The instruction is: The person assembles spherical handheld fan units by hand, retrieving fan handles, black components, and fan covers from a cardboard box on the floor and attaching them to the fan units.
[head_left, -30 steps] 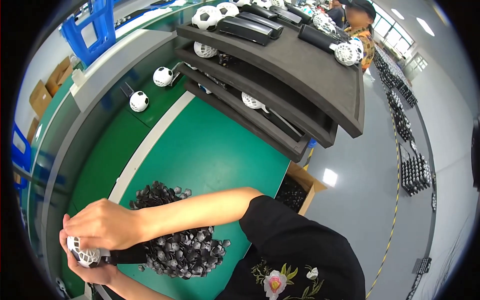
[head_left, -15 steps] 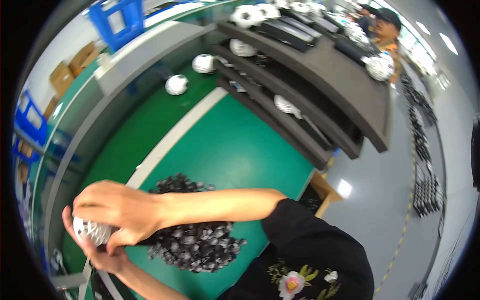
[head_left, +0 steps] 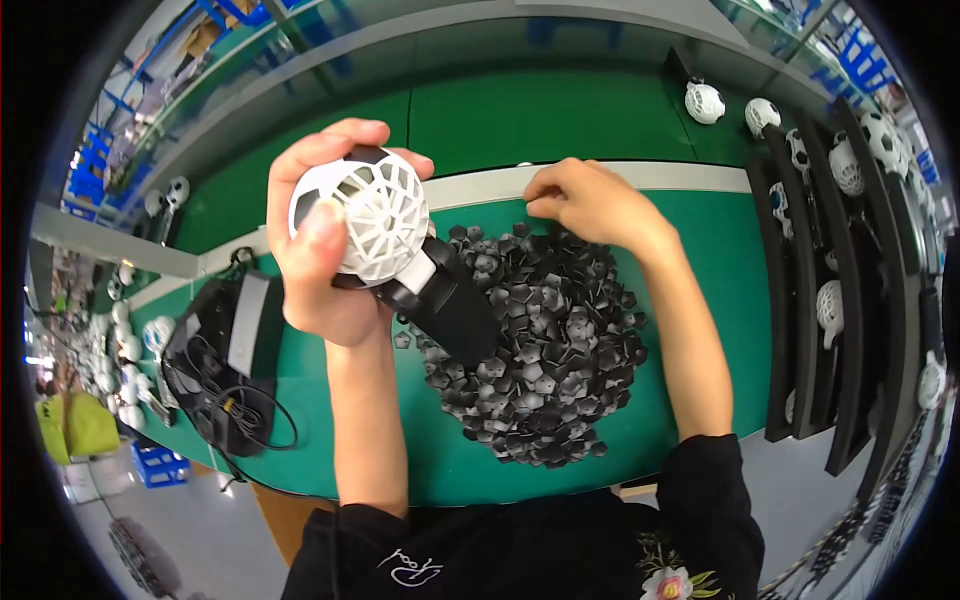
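My left hand (head_left: 325, 255) grips a football-patterned handheld fan (head_left: 385, 225), fingers wrapped round its ball-shaped head and thumb across the front. Its white grille is turned up at me, and a black handle (head_left: 455, 315) slants down over the pile. Small black five-sided pieces (head_left: 545, 340) lie heaped on the green table. Beyond the heap's far right edge is my right hand (head_left: 590, 205), apart from the fan. Its fingers are curled together; whatever they may hold is hidden.
A dark rack (head_left: 835, 290) with more football-patterned fans stands at the right. On the left lies a black device with a coiled cable (head_left: 225, 370). A pale rail (head_left: 690, 177) crosses behind the heap, and two white balls (head_left: 705, 102) rest on the green belt beyond.
The view has swung left. Both hands were together round the fan; now my left hand alone holds it, with the grille facing up, and my right hand is away beside the heap.
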`<state>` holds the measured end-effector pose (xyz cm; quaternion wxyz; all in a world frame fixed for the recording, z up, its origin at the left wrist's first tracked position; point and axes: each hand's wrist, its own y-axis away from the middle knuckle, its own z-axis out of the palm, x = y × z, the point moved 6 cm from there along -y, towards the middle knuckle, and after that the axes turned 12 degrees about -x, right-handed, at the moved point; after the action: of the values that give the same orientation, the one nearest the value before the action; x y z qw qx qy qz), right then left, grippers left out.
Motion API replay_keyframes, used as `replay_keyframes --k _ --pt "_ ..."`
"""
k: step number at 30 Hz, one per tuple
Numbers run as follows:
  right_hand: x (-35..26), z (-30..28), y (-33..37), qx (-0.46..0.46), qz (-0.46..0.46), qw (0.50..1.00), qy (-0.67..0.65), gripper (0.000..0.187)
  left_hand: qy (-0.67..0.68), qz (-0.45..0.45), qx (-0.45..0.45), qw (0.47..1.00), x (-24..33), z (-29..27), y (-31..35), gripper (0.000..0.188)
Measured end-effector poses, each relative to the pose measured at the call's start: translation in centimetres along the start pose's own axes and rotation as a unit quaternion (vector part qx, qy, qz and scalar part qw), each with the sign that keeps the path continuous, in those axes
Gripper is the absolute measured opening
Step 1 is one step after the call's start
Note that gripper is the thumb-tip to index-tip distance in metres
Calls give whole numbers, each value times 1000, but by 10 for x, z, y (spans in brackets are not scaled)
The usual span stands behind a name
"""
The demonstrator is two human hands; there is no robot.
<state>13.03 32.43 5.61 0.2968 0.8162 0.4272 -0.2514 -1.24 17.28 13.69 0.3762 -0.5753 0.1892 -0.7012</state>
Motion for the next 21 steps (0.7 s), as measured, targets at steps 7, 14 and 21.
replay_keyframes --k 7,14,21 --pt "-6 30 -26 18 -53 998 -18 18 269 -20 -100 958 -13 -1 0 42" --pt "-24 52 -34 148 -175 969 94 15 483 -44 -80 871 -23 16 -2 36" --pt "-31 35 -27 48 -101 981 -161 13 557 -81 62 824 -46 17 5 33"
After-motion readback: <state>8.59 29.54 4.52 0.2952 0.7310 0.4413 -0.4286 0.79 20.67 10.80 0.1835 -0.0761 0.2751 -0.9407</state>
